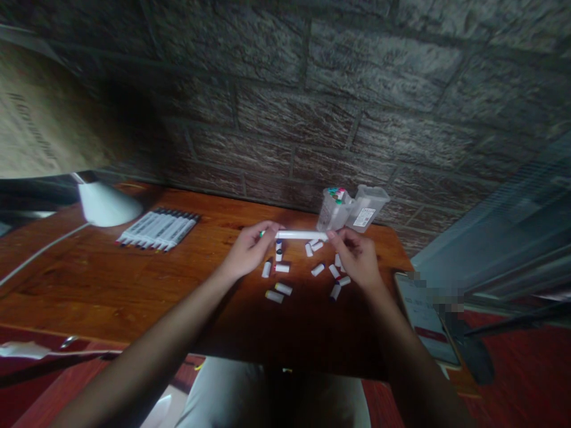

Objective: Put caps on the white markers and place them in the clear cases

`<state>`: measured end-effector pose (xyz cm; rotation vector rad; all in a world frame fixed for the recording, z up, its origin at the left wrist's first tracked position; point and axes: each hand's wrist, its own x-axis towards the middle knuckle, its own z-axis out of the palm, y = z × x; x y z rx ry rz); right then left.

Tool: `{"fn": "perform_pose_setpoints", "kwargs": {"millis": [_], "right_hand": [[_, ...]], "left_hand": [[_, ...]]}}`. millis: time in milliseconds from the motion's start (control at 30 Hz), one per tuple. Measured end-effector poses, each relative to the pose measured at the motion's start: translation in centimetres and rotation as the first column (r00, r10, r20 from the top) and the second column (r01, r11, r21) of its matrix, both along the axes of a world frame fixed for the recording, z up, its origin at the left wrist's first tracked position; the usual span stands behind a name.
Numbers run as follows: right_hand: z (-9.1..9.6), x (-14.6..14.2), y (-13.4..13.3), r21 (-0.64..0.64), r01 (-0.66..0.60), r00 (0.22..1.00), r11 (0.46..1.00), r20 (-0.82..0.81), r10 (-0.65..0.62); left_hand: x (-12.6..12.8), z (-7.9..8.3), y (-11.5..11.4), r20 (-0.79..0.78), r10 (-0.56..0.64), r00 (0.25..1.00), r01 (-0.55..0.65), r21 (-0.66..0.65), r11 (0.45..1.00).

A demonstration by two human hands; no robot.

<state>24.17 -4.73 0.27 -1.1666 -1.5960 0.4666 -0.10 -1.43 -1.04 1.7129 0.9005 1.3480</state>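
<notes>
A white marker (303, 235) lies level between my two hands, above the table. My left hand (250, 249) pinches its left end, where a bit of green shows at the fingers. My right hand (357, 255) grips the right end between thumb and fingers. Below and around the hands lie several loose white marker caps, among them a yellow-ended cap (273, 296), a red-ended cap (282, 268) and a dark-ended cap (335, 291). My right hand partly hides some of the caps.
A row of markers (158, 229) lies at the left beside a white lamp base (109, 204). Behind my hands stand a clear plastic box holding colourful markers (332, 211) and another clear box (369, 205). A tablet (428, 321) rests at the right edge. A brick wall rises behind the wooden table (214, 202).
</notes>
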Motion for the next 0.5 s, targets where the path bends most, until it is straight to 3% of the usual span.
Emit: {"fn": "perform_pose_setpoints", "kwargs": {"millis": [100,200,400,500], "right_hand": [[-0.1,0.0,-0.2,-0.007,-0.001,0.993,1.0,0.118,0.002],[-0.2,0.0,-0.3,-0.107,-0.031,0.991,0.994,0.127,0.045],[-0.2,-0.2,-0.5,-0.234,-0.108,0.993,0.966,0.03,0.118],[-0.3,-0.5,-0.4,-0.25,-0.088,0.996,0.964,0.009,0.094]], "left_hand": [[0.0,-0.1,-0.4,-0.225,0.023,0.974,0.008,0.132,0.991],[-0.1,-0.2,-0.7,-0.369,-0.006,0.93,0.073,0.168,0.983],[0.3,-0.8,-1.1,-0.426,-0.089,0.9,0.179,0.177,0.968],[0.6,-1.0,-1.3,-0.409,-0.068,0.91,0.166,0.209,0.964]]}}
